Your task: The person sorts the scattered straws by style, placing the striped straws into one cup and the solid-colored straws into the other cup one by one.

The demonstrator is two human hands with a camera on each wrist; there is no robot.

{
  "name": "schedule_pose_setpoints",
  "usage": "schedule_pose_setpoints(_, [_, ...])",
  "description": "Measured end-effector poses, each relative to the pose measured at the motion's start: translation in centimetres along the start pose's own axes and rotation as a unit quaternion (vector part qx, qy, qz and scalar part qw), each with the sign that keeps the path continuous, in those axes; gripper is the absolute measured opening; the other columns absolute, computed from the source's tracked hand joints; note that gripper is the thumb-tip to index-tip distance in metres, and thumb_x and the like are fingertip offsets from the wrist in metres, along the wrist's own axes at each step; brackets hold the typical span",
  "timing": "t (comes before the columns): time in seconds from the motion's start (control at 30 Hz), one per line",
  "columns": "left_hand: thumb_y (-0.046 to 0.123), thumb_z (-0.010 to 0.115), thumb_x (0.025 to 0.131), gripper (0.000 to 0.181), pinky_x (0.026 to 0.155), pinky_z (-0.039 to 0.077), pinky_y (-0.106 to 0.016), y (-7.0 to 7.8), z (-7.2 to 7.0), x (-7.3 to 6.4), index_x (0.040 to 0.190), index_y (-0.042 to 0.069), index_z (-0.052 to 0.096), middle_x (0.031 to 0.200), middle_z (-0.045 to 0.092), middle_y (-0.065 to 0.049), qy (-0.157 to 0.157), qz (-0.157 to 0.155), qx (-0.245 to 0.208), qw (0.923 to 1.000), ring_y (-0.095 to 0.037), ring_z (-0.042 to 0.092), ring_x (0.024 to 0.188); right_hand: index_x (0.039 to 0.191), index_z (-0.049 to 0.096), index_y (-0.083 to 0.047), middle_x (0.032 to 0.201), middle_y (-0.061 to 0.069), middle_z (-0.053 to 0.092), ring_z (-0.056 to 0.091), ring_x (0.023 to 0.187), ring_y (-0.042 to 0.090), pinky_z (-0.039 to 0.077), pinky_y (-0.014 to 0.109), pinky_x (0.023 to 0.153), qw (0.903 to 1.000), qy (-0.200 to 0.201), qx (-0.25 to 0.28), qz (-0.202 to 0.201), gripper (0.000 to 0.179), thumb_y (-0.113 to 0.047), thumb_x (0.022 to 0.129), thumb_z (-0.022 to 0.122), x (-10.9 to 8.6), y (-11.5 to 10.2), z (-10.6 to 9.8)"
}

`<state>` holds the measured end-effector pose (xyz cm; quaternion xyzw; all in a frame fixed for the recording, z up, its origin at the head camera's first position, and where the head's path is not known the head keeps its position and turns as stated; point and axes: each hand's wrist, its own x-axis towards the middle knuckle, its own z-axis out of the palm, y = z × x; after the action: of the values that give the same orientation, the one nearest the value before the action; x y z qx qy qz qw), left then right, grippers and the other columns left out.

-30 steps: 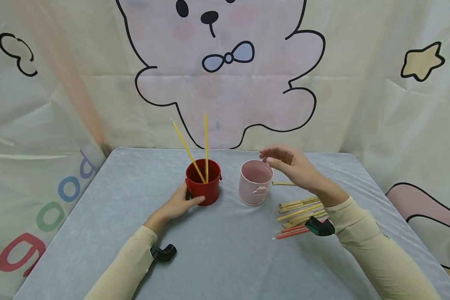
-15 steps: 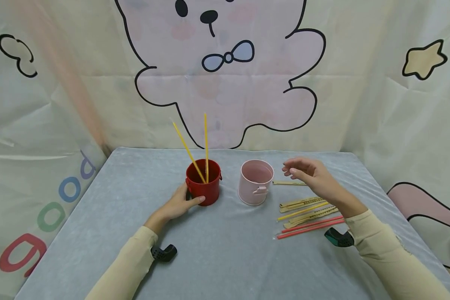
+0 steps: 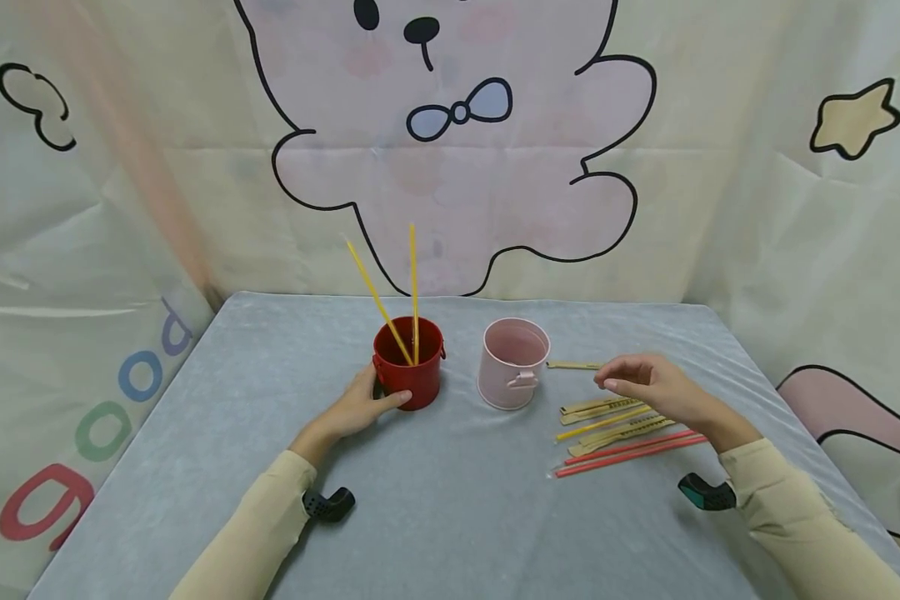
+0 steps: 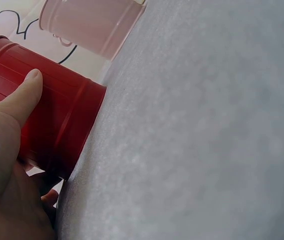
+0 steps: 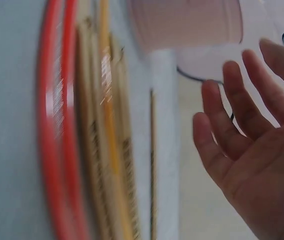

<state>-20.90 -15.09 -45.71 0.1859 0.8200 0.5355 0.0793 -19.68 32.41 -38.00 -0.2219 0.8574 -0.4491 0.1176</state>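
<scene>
My left hand (image 3: pixel 355 412) holds the red bucket (image 3: pixel 418 385) low on its near left side, with the thumb across its front in the left wrist view. Two yellow sticks (image 3: pixel 379 298) lean inside the bucket and rise well above its rim. My right hand (image 3: pixel 663 386) is over the right side of the table and holds nothing; its fingers are spread and slightly bent in the right wrist view. Below and beside it lie several flat tan sticks with dark print (image 3: pixel 621 431), a yellow stick (image 3: pixel 603 423) and two red sticks (image 3: pixel 624 454) in clear wrapping.
A pink bucket (image 3: pixel 506 379) stands upright between the red bucket and the sticks. One tan stick (image 3: pixel 572 365) lies apart, behind the others. Grey-blue cloth (image 3: pixel 450 500) covers the table, and a printed curtain (image 3: pixel 450 183) hangs behind it.
My right hand has moved from beside the pink bucket's rim to the right and nearer, over the sticks. The left hand and the red bucket have stayed in place.
</scene>
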Motion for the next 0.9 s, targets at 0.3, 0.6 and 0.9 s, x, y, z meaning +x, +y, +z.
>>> schedule_pose_setpoints(0.3, [0.026, 0.072, 0.094, 0.072, 0.123, 0.027, -0.057, 0.1, 0.0, 0.0, 0.153, 0.011, 0.033, 0.156, 0.045, -0.009, 0.001, -0.002, -0.002, 1.0, -0.029, 0.036, 0.148, 0.118, 0.066, 0.009, 0.115, 0.003, 0.073, 0.067, 0.104, 0.006, 0.055, 0.019, 0.085, 0.9979, -0.063, 0.011, -0.008, 0.025, -0.009, 0.101, 0.059, -1.5, 3.1, -0.9])
schedule_pose_setpoints(0.6, [0.026, 0.072, 0.094, 0.07, 0.122, 0.028, -0.056, 0.0, 0.0, 0.0, 0.152, 0.011, 0.035, 0.154, 0.047, -0.009, 0.001, -0.003, 0.004, 1.0, -0.029, 0.038, 0.146, 0.119, 0.067, 0.007, 0.121, 0.004, 0.074, 0.065, 0.108, -0.003, 0.054, 0.016, 0.085, 0.9969, -0.078, 0.011, -0.001, 0.025, -0.007, 0.098, 0.063, -2.2, 4.8, -1.3])
schedule_pose_setpoints(0.9, [0.026, 0.072, 0.094, 0.071, 0.123, 0.029, -0.055, -0.1, 0.0, 0.1, 0.153, 0.012, 0.035, 0.154, 0.046, -0.008, 0.002, -0.004, 0.007, 1.0, -0.028, 0.038, 0.147, 0.121, 0.067, 0.006, 0.123, 0.003, 0.073, 0.066, 0.102, -0.003, 0.057, 0.02, 0.077, 0.9943, -0.106, 0.016, 0.003, 0.029, -0.006, 0.096, 0.067, -2.0, 6.2, -1.3])
